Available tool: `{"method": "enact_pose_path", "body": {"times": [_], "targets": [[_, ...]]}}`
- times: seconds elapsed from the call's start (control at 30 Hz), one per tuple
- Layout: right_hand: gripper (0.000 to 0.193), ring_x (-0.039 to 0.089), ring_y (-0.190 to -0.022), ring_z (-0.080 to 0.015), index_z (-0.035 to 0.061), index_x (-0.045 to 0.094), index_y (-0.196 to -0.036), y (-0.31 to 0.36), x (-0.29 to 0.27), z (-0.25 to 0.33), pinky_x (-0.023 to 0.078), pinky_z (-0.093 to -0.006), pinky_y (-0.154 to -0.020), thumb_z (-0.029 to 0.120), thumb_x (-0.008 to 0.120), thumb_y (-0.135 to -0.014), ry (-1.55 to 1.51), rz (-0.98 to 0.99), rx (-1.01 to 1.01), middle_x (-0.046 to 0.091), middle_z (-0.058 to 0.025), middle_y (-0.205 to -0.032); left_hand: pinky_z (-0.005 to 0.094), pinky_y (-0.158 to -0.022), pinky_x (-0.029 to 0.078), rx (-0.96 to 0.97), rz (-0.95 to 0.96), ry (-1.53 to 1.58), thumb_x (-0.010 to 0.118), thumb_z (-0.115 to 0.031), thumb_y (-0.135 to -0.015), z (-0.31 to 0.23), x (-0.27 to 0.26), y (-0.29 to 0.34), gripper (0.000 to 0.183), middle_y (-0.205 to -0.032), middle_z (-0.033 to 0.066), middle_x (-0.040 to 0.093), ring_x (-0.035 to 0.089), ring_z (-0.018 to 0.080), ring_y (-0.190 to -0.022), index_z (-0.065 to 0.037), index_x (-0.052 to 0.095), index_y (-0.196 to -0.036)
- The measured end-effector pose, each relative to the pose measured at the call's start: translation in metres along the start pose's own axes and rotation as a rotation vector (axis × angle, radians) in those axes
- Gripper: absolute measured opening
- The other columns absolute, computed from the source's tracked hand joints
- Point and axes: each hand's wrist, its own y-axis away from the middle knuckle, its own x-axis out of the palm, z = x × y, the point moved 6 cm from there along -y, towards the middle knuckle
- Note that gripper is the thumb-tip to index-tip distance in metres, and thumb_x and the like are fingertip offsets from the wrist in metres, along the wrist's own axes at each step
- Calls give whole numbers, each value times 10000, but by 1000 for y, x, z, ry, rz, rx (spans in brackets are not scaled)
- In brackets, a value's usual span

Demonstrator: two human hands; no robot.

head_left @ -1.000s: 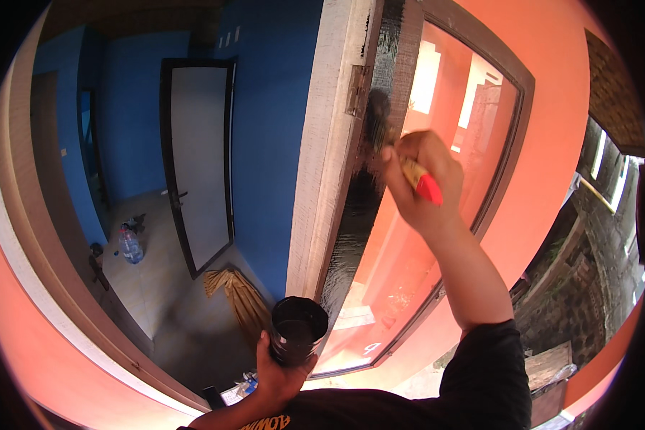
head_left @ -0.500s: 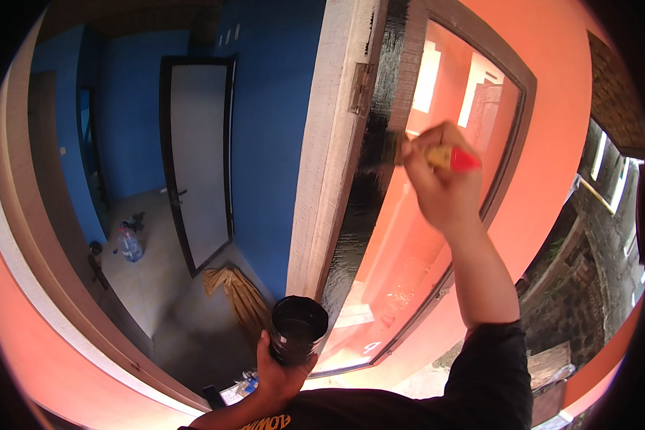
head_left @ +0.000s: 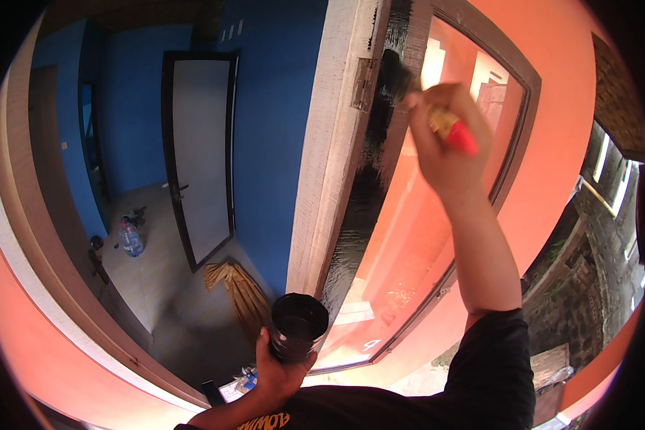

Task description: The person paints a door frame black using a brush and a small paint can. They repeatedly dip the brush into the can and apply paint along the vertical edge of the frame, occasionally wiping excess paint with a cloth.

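My right hand (head_left: 448, 140) is raised and closed around a paintbrush (head_left: 459, 137) with a yellow handle and a red end. The brush's bristles are blurred and meet the upper part of a wooden upright (head_left: 355, 229), beside a glass pane. Wet, glossy black paint covers much of that upright, with streaky patches between darker ones. Low in the middle, my left hand (head_left: 276, 376) grips a black can (head_left: 294, 350) from below, its open mouth facing up. Dark paint appears to be inside.
A pale bare wooden post (head_left: 322, 143) with a hinge (head_left: 364, 84) stands left of the painted upright. Through the doorway are a blue wall (head_left: 265, 158), a white door (head_left: 204, 143), a gold cloth (head_left: 236, 290) and a plastic bottle (head_left: 130, 240) on the floor. An orange wall (head_left: 562, 143) lies right.
My right hand and the paintbrush have moved up along the upright, and the handle now tilts more downward. Fresh black paint shows higher up. My left hand and the can have hardly moved.
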Motion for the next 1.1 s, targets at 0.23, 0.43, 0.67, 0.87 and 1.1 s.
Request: {"method": "enact_pose_path", "body": {"times": [0.23, 0.43, 0.67, 0.87, 1.1], "targets": [[192, 652, -670, -287, 44, 574, -861, 74, 0, 33, 514, -344, -576, 16, 758, -815, -156, 341, 84, 616, -113, -813, 538, -1050, 364, 11, -10, -10, 518, -683, -926, -1, 2, 1, 631, -1337, 28, 591, 537, 236, -1238, -217, 532, -1352], [185, 641, -608, -259, 63, 581, -862, 102, -21, 51, 498, -344, -533, 47, 763, -830, -341, 408, 279, 603, -101, -784, 537, -1052, 362, 7, -52, -13, 507, -684, -931, -3, 3, 0, 638, -1337, 32, 591, 534, 237, -1242, -212, 527, -1360], [187, 659, -691, -250, 49, 575, -869, 59, 5, 7, 521, -321, -624, 73, 760, -859, -274, 259, 362, 617, -107, -784, 535, -1075, 345, -26, 5, -31, 490, -691, -934, 3, 7, -2, 678, -1376, 51, 571, 516, 256, -1275, -195, 509, -1397], [165, 649, -694, -221, 29, 597, -865, 10, -2, -5, 515, -312, -628, 65, 759, -862, -96, -8, 125, 635, -97, -797, 540, -1105, 310, -38, -5, -37, 487, -693, -934, 5, 8, 0, 680, -1386, 51, 565, 506, 260, -1292, -195, 513, -1396], [201, 625, -654, -278, 29, 589, -825, 42, 6, 20, 508, -338, -579, -1, 783, -784, -75, 29, -57, 619, -113, -789, 545, -1063, 338, -1, -78, -14, 500, -687, -930, 1, 2, 3, 633, -1347, 26, 585, 517, 236, -1255, -211, 545, -1345]]}}
